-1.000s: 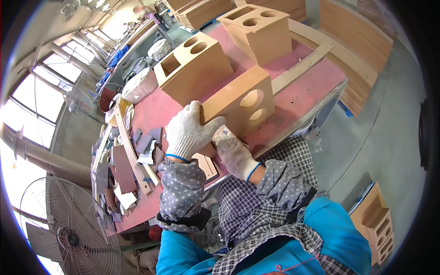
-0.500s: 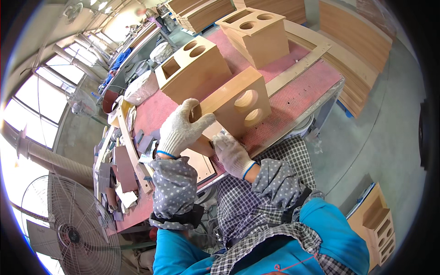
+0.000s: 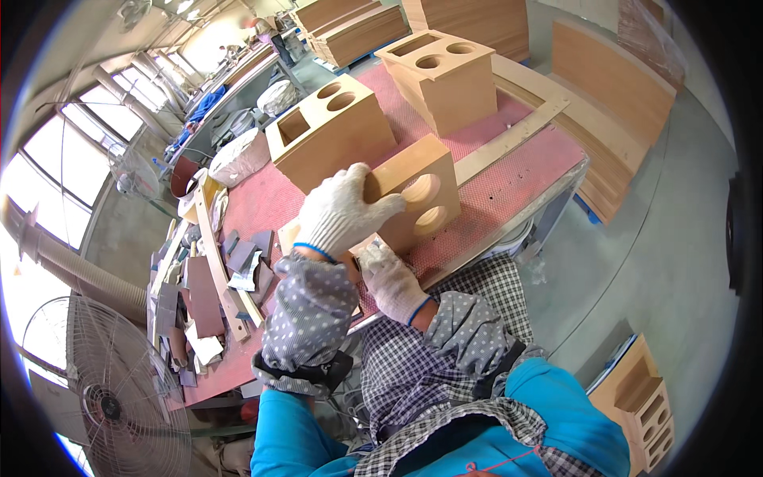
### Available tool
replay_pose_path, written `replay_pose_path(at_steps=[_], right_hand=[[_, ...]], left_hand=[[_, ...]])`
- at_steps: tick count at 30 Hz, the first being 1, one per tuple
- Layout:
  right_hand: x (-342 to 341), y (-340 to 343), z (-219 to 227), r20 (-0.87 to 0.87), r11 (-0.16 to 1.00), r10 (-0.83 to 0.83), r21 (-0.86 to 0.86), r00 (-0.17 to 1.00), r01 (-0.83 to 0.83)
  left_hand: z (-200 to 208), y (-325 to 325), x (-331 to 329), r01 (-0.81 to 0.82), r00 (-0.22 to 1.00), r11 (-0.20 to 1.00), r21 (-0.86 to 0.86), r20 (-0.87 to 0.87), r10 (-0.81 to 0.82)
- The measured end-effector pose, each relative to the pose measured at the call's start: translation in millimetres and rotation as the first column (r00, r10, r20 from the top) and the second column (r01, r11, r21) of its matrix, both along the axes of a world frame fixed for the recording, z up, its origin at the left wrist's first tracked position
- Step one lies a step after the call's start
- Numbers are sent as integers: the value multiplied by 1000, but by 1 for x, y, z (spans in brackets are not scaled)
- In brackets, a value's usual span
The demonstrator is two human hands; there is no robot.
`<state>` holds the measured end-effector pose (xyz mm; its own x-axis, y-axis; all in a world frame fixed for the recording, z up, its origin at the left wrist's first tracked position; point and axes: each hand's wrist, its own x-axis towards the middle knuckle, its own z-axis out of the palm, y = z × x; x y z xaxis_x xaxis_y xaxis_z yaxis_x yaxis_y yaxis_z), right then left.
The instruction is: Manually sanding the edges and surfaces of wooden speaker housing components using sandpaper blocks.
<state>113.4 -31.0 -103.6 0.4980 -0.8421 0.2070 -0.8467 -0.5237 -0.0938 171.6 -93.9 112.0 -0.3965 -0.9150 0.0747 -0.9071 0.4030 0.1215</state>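
A wooden box (image 3: 429, 179) with two round holes in its front panel lies on the pink-topped table. My left hand (image 3: 346, 211), in a white knit glove, grips the box's left end, its thumb reaching along the front panel and its fingers over the top edge. Lower down, my right hand (image 3: 391, 282), gloved too, has its fingers curled close to the box's lower left part. Whatever they hold, if anything, is hidden. My left hand and sleeve cover most of a light board beneath them.
Two more holed wooden boxes (image 3: 338, 131) (image 3: 445, 83) stand farther back. Sanding blocks and scraps (image 3: 207, 298) are heaped at left, beside a large fan (image 3: 103, 401). A flat wood strip (image 3: 513, 143) lies right of the box. Panels (image 3: 612, 87) are stacked beyond the table.
My left hand has slid right and farther over the box's end, hiding more of it. My right hand stays low by the box. The whole view has shifted slightly.
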Motion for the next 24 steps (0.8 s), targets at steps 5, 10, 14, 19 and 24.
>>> replay_pose_path(at_steps=[5,10,14,19,24], right_hand=[[0,-9,-34,184,992,-39,-108,982,60],[-4,3,-4,-324,994,9,109,946,28],[-5,5,-24,-250,997,-64,-48,966,53],[-9,11,-1,199,935,-100,-316,975,161],[-44,-6,36,11,938,-168,-305,986,163]], left_hand=[[-6,-20,-49,1,1000,998,59,-11,0],[-26,-40,-65,-6,1000,1000,-24,-27,5],[-19,-29,-67,-14,1000,998,-53,-23,13],[6,1,-33,-118,975,984,-132,-205,90],[2,4,8,-291,687,938,-189,-723,67]])
